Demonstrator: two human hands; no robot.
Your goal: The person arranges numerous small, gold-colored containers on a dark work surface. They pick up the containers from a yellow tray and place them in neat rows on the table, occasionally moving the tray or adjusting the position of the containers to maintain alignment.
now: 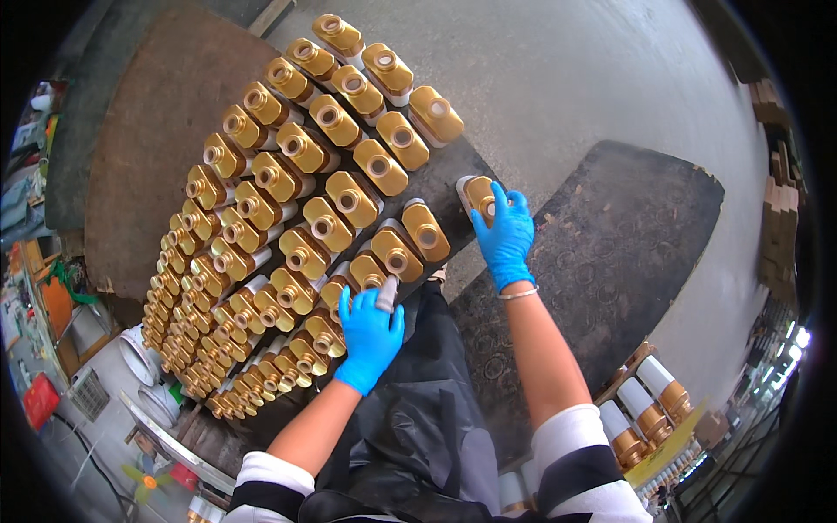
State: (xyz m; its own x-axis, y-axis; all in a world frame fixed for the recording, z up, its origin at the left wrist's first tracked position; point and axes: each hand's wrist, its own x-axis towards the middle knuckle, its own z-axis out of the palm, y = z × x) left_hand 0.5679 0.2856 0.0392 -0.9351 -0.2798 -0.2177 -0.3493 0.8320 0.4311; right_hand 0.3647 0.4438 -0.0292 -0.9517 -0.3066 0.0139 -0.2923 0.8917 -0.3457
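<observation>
Gold bottles (327, 228) stand packed in rows on the dark board (449, 170); right hand (506, 235) grips one at the row's end; left hand (370, 336) clasps another; placing seems underway, calling for snug alignment.

Grey concrete floor (558, 78); round dark mat (628, 253) on it, brown mat (166, 131) far left of that.
</observation>
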